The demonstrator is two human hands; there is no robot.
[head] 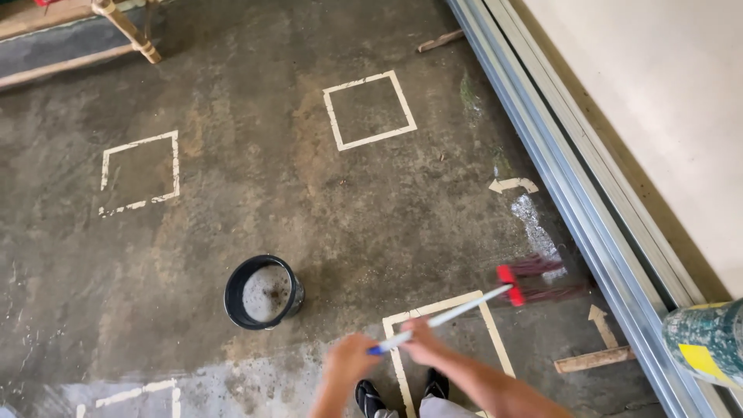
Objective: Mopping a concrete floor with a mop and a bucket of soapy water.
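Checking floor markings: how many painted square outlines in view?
4. One at far centre, one far left, one under the broom handle at the feet, one cut off at bottom left. More may lie outside the frame.

Broom bristles (546, 279) blur in motion; the frame's right edge crops the green-yellow drum (706, 340).

A workshop or warehouse-like work area is suggested, possibly at an entrance. A bare concrete floor (232, 201), stained and wet in patches, is marked with pale painted squares (370, 110) and arrows (512, 184). A metal sliding-door track (573, 193) is set along the right side, with a plain light wall (658, 101) beyond it. Wooden furniture legs (128, 29) and scrap wood pieces (594, 360) are seen at the edges, and a black bucket (263, 292) is stood on the floor
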